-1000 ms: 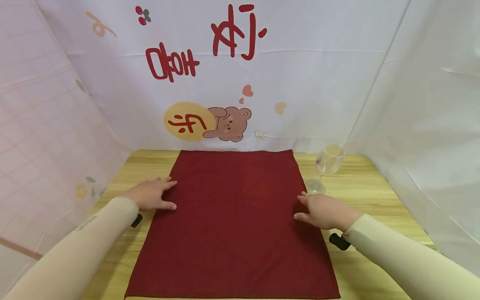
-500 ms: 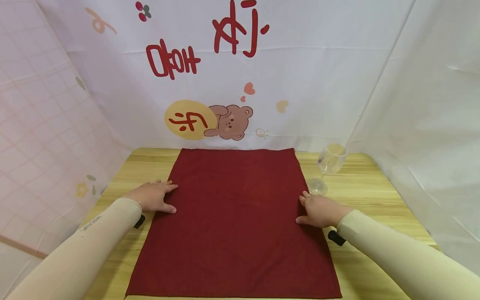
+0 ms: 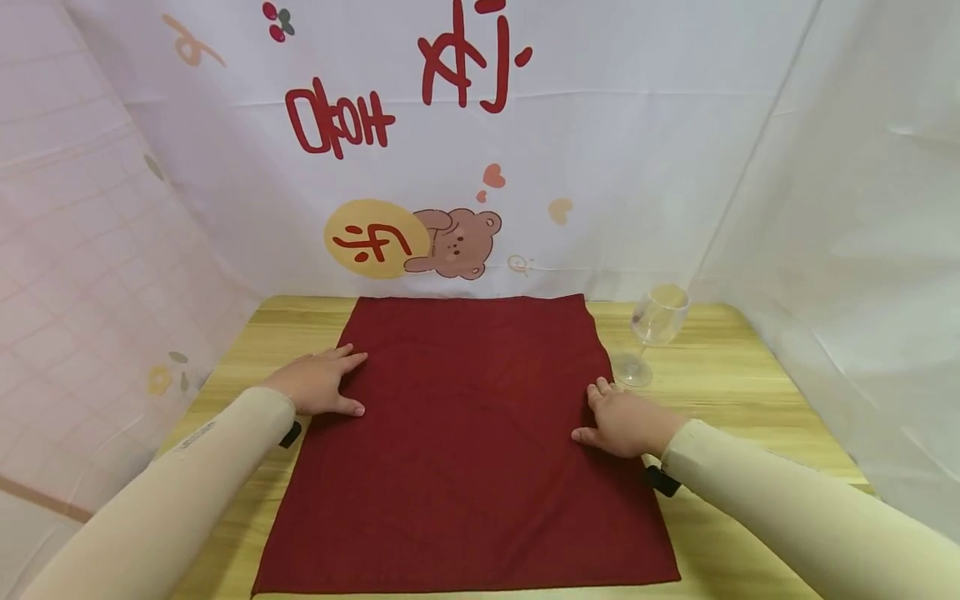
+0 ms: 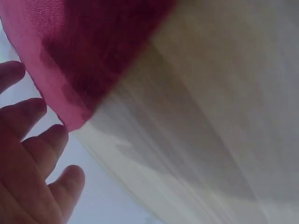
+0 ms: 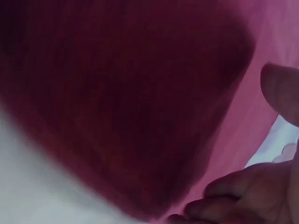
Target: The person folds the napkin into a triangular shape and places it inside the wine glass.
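A dark red cloth (image 3: 465, 450) lies spread out on the wooden table. Over its left edge is my left hand (image 3: 318, 383), fingers spread and thumb pointing inward. In the left wrist view its fingers (image 4: 44, 149) are slightly bent beside the cloth (image 4: 93, 51), gripping nothing. My right hand (image 3: 626, 421) is at the cloth's right edge, its fingertips close over the fabric. The right wrist view shows that hand's thumb (image 5: 282, 91) apart from the fingers, with the shaded cloth (image 5: 121, 102) beyond.
A clear wine glass (image 3: 662, 317) stands upright on the table (image 3: 727, 367), just beyond my right hand and near the cloth's right edge. A white printed curtain (image 3: 615, 150) hangs behind the table, with more white sheeting on both sides.
Both hands have shifted slightly over the cloth, the right one inward to the left. The cloth's right edge is a little wavier near the right hand. The wine glass stays in place.
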A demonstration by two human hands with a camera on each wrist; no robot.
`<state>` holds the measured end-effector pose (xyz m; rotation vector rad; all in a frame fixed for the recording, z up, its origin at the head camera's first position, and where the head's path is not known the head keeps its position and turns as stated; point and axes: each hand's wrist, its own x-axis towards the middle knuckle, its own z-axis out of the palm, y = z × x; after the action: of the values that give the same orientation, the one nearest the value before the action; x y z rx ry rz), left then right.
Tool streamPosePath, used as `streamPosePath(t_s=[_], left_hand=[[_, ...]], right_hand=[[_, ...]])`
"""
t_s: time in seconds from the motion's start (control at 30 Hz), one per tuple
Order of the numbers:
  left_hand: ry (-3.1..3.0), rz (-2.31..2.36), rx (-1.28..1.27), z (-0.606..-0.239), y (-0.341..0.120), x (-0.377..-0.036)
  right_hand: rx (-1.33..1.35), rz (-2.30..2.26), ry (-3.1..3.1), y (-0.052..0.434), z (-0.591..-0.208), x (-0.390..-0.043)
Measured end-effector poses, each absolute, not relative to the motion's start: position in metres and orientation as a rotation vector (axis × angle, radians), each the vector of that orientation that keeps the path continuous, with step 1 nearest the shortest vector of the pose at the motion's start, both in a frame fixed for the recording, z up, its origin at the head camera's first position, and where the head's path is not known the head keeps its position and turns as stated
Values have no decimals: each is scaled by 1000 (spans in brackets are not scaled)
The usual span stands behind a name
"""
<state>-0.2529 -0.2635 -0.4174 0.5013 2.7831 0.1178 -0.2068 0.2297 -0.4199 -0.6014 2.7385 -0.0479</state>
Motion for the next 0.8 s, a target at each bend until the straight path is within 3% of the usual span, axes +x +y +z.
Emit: streamPosePath(t_s=[0.33, 0.8], left_hand=[[2631, 138, 418, -418, -258, -251], [2703, -31, 452, -402, -253, -244]], right_hand=[[-598, -91, 2733, 224, -429, -203], [-709, -55, 2701, 235, -431, -234]])
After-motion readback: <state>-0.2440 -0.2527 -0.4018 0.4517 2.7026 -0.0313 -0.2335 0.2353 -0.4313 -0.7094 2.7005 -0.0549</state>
